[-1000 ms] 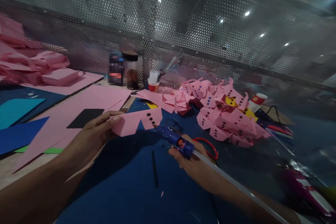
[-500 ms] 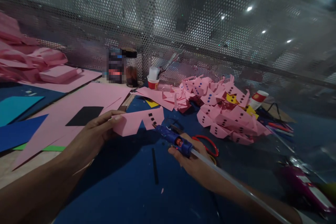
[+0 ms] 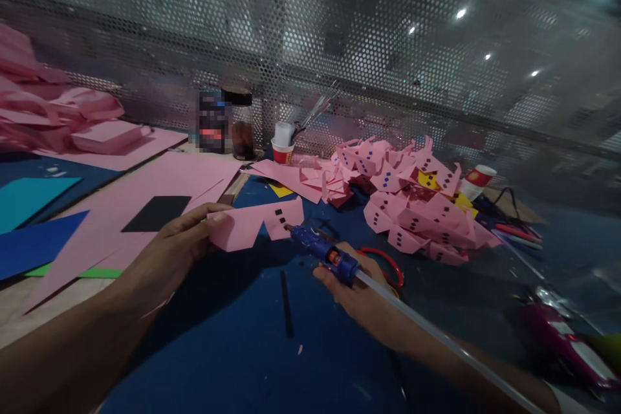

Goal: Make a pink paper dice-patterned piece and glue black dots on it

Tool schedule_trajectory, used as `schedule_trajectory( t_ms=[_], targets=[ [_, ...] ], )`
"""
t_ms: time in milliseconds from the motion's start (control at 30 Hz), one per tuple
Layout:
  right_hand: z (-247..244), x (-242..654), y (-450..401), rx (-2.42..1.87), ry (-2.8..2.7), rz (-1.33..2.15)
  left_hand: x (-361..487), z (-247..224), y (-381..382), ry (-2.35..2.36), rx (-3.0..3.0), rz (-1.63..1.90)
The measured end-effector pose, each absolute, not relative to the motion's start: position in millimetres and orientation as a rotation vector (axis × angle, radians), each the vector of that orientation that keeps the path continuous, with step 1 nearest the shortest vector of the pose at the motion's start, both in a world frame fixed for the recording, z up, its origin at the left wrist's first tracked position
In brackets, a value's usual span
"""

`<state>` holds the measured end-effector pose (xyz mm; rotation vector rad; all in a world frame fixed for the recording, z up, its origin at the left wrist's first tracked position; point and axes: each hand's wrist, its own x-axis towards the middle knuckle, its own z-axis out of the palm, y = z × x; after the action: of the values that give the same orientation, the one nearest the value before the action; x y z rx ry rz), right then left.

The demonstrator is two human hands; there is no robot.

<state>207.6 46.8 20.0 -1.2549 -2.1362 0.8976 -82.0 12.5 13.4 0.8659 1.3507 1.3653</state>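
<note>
Between the thumb and fingers of my left hand (image 3: 196, 233) is the left end of a pink paper cutout (image 3: 242, 225), raised above the blue table surface (image 3: 233, 349). A notch cuts into its lower edge, and small black squares mark its right part. My right hand (image 3: 361, 291) is wrapped round a blue glue gun (image 3: 323, 252) with a long clear glue stick (image 3: 436, 336) coming out of its back. The gun's nozzle points at the cutout's right end, close to the black squares; whether it touches cannot be told. A thin black strip (image 3: 286, 304) lies below.
A heap of folded pink paper pieces (image 3: 417, 207) sits right of centre, beside red-handled scissors (image 3: 388, 262). Pink sheets (image 3: 204, 174) and a black paper (image 3: 158, 213) lie left. Behind stand a jar (image 3: 242, 129), a paper cup (image 3: 282, 150) and a perforated metal screen (image 3: 194, 32).
My right hand and the glue gun have shifted slightly right, drawing the nozzle a little away from the black squares. My left hand and the pink cutout have stayed nearly still.
</note>
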Motion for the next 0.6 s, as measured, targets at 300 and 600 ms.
schedule_trajectory(
  t_ms=[300, 600],
  targets=[
    [21.4, 207.6, 43.8, -1.297, -2.16, 0.841, -84.7, 8.2, 12.1, 1.355, 0.942, 1.388],
    [24.3, 206.8, 44.7, -1.287, -2.208, 0.786, -84.8, 6.4, 13.8, 1.373, 0.967, 1.408]
  ],
)
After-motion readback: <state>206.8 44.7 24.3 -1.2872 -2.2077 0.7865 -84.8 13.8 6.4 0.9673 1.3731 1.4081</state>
